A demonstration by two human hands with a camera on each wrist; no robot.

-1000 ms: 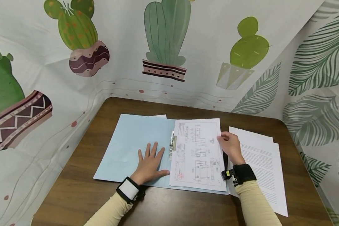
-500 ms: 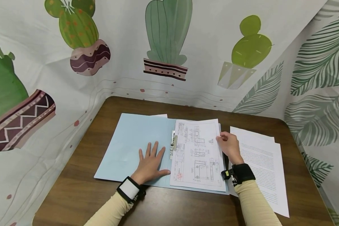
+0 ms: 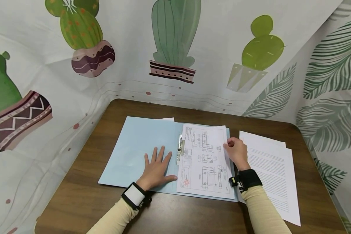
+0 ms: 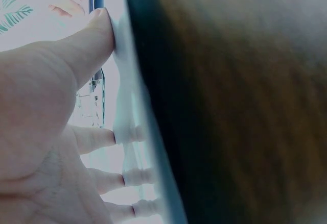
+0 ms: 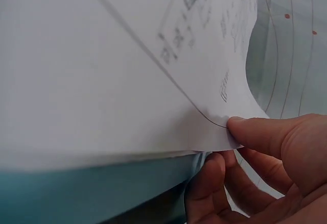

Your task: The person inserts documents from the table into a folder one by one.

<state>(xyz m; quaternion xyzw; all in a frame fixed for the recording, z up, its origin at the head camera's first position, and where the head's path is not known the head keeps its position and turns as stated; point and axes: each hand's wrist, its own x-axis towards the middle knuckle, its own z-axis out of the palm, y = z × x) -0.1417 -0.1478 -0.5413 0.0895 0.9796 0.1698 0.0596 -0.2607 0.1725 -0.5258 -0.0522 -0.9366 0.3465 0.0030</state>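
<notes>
A light blue folder [image 3: 134, 146] lies opened flat on the table, a metal clip [image 3: 180, 148] along its spine. On its right side sits a stack of printed drawing sheets [image 3: 203, 159]. My left hand [image 3: 156, 170] rests flat on the folder's left cover, fingers spread, thumb pointing at the sheets. With thumb and fingertips my right hand [image 3: 237, 151] pinches the right edge of the sheets. In the right wrist view the thumb [image 5: 255, 132] presses on top of the paper [image 5: 127, 91], which bends up slightly there; the other fingers curl below, beside the blue folder edge [image 5: 76, 188].
Text-covered white pages [image 3: 270, 172] lie to the right, partly under the right forearm. A white paper corner [image 3: 168, 119] shows behind the folder's top edge. The brown wooden table [image 3: 181, 214] meets a cloth backdrop [image 3: 128, 42] printed with cacti and leaves.
The right hand has drawn the sheets' right edge slightly inward and down, so more blue folder shows at the upper right. The left hand stays in place.
</notes>
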